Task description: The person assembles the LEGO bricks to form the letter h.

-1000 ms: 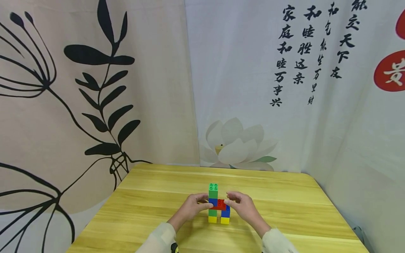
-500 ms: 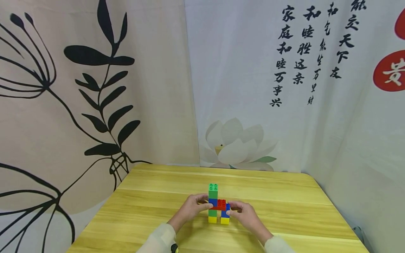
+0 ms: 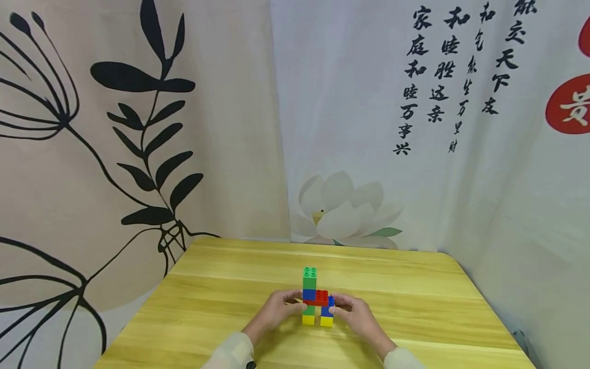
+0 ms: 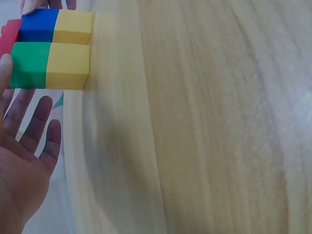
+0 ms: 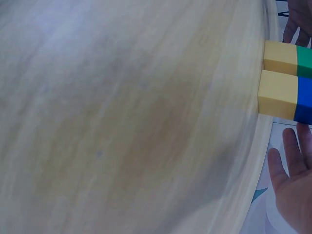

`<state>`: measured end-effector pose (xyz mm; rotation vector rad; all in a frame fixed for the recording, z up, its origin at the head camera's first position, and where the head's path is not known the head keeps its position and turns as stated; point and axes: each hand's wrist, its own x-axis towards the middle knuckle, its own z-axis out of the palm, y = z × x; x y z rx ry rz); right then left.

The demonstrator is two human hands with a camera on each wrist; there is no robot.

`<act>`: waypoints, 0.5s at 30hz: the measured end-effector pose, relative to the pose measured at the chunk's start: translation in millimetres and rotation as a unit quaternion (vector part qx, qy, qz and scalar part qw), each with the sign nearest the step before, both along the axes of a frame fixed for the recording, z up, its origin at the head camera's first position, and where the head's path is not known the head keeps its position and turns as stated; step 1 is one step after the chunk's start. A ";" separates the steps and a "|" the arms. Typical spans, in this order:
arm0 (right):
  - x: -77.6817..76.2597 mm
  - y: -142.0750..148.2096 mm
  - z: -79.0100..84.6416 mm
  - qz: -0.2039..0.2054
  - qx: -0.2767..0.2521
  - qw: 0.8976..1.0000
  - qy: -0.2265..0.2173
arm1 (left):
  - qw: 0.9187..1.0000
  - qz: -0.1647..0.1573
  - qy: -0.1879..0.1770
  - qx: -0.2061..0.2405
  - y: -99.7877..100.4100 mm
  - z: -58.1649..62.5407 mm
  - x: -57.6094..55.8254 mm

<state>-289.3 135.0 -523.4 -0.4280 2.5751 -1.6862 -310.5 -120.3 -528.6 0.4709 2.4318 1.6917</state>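
Observation:
A structure of toy building bricks stands upright on the table in the head view. Its left column has a green top brick (image 3: 310, 278), a blue brick (image 3: 309, 294), a lower green brick (image 3: 311, 310) and a yellow base. A red brick (image 3: 322, 298) bridges to a shorter right column, a blue brick (image 3: 328, 310) over a yellow brick (image 3: 327, 322). My left hand (image 3: 278, 308) pinches the left column near the red and lower green bricks, thumb in front. My right hand (image 3: 356, 312) pinches the right column's blue brick. Fingers behind the bricks are partly hidden.
The wooden table (image 3: 221, 277) extends on all sides of the structure. A printed curtain (image 3: 239, 128) with plants and writing hangs behind its far edge. Both wrist views show mostly tabletop.
My right hand has moved down from the red brick to the blue brick below it. My left thumb has slid slightly lower on the left column. The bricks stay in place.

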 end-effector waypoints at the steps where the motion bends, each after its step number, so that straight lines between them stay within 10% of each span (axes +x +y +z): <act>1: 0.1 0.4 0.0 0.000 0.000 1.000 0.001 | 1.000 -0.001 0.002 0.000 0.2 0.3 -0.3; 15: -1.8 2.2 -1.4 -0.013 0.013 1.000 -0.009 | 1.000 -0.002 0.013 0.001 6.9 6.2 0.8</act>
